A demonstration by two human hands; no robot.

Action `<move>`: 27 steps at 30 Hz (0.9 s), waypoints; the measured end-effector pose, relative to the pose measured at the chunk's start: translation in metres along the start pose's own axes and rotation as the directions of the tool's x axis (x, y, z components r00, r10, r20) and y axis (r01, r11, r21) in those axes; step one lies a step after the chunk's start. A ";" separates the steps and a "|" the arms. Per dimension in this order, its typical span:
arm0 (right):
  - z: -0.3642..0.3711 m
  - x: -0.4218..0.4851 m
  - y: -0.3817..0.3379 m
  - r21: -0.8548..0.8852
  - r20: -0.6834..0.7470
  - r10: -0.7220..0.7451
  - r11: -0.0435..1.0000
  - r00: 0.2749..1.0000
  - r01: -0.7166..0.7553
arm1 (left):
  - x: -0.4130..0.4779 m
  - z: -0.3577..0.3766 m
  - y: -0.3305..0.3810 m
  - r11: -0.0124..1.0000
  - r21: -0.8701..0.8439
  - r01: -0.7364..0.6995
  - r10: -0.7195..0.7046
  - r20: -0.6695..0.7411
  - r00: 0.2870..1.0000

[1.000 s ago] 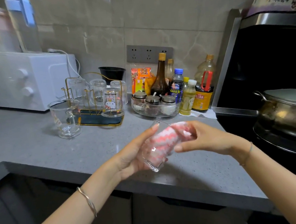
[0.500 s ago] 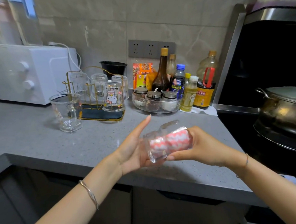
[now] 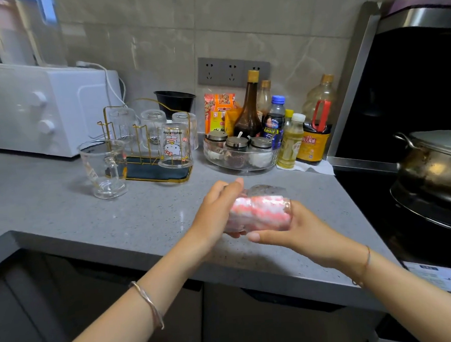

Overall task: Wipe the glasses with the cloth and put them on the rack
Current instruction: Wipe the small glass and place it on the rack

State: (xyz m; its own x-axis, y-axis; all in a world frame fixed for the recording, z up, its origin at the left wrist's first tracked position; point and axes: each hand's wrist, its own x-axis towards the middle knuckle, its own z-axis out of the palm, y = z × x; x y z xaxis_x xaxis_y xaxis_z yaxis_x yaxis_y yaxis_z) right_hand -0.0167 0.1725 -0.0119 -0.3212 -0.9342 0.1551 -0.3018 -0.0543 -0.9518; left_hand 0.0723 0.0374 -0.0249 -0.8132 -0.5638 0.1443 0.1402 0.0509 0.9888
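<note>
A clear drinking glass point(image 3: 268, 189) lies sideways between my hands above the counter's front edge. A pink and white cloth point(image 3: 259, 216) is stuffed inside it. My left hand point(image 3: 216, 211) grips the glass at its closed end, fingers over the top. My right hand point(image 3: 300, 232) is at the glass's mouth; its fingers reach inside with the cloth and its thumb lies under the rim. A gold wire rack point(image 3: 152, 174) stands at the back left and holds several upturned glasses, one with a cartoon cat print point(image 3: 174, 147).
A clear glass mug point(image 3: 104, 168) stands upright just left of the rack. A white microwave point(image 3: 41, 111) sits far left. A bowl of spice jars point(image 3: 240, 156) and several sauce bottles point(image 3: 249, 110) line the wall. On the stove point(image 3: 420, 226) at right rests a lidded pot point(image 3: 437, 166).
My left hand went from flat against the glass's base to fingers curled over it. The glass turned between my hands and now lies more level.
</note>
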 end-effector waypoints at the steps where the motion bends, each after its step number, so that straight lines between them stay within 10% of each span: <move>1: -0.001 0.000 0.000 0.051 0.004 0.019 0.999 1.000 -0.019 | 0.001 -0.001 0.000 0.999 0.014 -0.049 0.048 0.022 0.999; 8: -0.005 0.003 -0.007 0.328 -0.029 0.131 0.938 0.991 -0.114 | 0.005 -0.008 -0.005 0.888 0.246 -0.388 0.354 0.171 0.919; 19: -0.006 0.004 -0.008 -0.172 -0.074 0.028 0.984 0.997 -0.040 | -0.001 0.000 -0.009 0.940 -0.069 0.335 -0.310 0.238 0.920; 23: 0.001 0.004 -0.006 -0.067 -0.107 0.059 0.996 0.992 -0.067 | -0.001 0.008 -0.016 0.984 0.139 0.115 -0.116 0.002 0.993; 27: -0.001 0.007 -0.008 0.177 -0.109 0.174 0.972 0.979 -0.153 | 0.000 0.003 -0.028 0.960 0.194 -0.203 0.197 0.049 0.979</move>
State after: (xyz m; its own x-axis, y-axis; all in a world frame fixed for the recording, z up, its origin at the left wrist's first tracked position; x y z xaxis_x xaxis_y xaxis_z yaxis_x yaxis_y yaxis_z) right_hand -0.0171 0.1664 -0.0030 -0.4649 -0.8852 0.0155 -0.0855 0.0275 -0.9960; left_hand 0.0668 0.0384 -0.0523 -0.7963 -0.5016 0.3381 0.1900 0.3232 0.9271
